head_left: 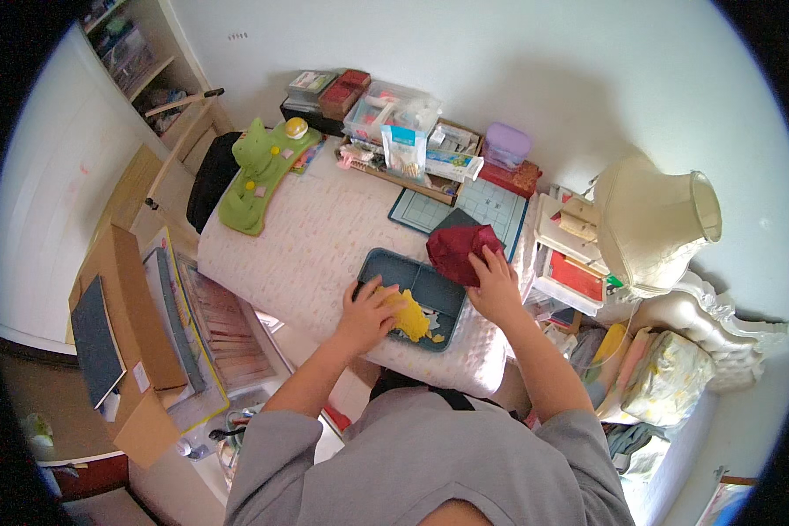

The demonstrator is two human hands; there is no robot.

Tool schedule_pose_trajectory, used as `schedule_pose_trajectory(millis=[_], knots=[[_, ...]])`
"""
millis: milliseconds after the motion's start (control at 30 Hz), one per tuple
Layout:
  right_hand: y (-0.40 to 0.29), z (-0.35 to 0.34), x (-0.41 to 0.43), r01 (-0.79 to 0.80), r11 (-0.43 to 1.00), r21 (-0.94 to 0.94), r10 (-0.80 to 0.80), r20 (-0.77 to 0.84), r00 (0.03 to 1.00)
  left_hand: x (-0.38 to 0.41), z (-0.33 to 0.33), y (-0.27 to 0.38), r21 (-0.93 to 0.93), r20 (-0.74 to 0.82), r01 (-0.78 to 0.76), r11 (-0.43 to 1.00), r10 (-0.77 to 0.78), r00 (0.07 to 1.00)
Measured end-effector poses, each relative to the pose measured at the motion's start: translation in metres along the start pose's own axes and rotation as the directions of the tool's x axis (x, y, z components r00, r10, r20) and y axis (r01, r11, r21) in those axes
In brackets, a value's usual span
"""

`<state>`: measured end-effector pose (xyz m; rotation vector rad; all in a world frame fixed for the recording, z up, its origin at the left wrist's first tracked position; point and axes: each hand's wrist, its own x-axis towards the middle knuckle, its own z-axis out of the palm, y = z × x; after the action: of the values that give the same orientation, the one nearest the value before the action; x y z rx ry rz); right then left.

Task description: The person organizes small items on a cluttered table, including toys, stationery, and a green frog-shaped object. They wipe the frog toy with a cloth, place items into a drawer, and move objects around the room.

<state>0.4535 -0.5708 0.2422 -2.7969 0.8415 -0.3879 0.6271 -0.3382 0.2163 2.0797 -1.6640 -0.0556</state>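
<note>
A dark blue-grey divided tray (pixel 389 263) lies near the front edge of the cloth-covered table. In its near compartment is a crumpled, ragged-edged yellow piece (pixel 413 315), with smaller yellow and whitish scraps beside it. My left hand (pixel 368 319) is over the tray's left side, fingers apart at the yellow piece's edge; whether it grips any of it is unclear. At the tray's far right corner, my right hand (pixel 496 289) holds a crumpled dark red fabric-like item (pixel 460 253) with its fingers. That item covers part of the tray and of a dark flat piece behind it.
Behind the tray lies a gridded board (pixel 496 204). A box of supplies (pixel 427 184) holds an upright packet (pixel 404 151). At the left is a green toy-like stand (pixel 250 191); at the right, a lamp with a cream shade (pixel 651 223) and white drawers (pixel 565 279). A cardboard box (pixel 138 322) stands lower left.
</note>
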Motion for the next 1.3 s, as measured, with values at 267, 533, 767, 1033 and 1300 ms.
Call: schedule_pose_trajectory(millis=[267, 533, 767, 1033, 1300], knots=[[0.012, -0.007, 0.022, -0.013, 0.99, -0.143, 0.031, 0.121, 0.992, 0.0, 0.0, -0.007, -0.095, -0.154, 0.207, 0.974, -0.22, 0.963], [0.025, 0.009, 0.057, -0.013, 0.982, -0.188, 0.077, 0.335, 0.939, -0.004, -0.004, -0.044, -0.26, 0.122, 0.528, 0.808, -0.515, 0.848], [0.024, -0.024, 0.067, -0.116, 0.992, 0.047, 0.098, 0.284, 0.954, -0.009, 0.013, -0.06, -0.389, 0.01, 0.505, 0.771, -0.544, 0.839], [0.034, -0.023, 0.045, -0.169, 0.967, 0.192, 0.128, 0.205, 0.97, 0.05, -0.038, -0.127, -0.679, -0.023, 0.457, 0.575, -0.638, 0.77], [0.032, -0.036, 0.016, -0.137, 0.866, 0.482, 0.119, 0.067, 0.991, 0.279, -0.161, -0.162, -0.735, -0.25, 0.219, 0.641, -0.557, 0.792]])
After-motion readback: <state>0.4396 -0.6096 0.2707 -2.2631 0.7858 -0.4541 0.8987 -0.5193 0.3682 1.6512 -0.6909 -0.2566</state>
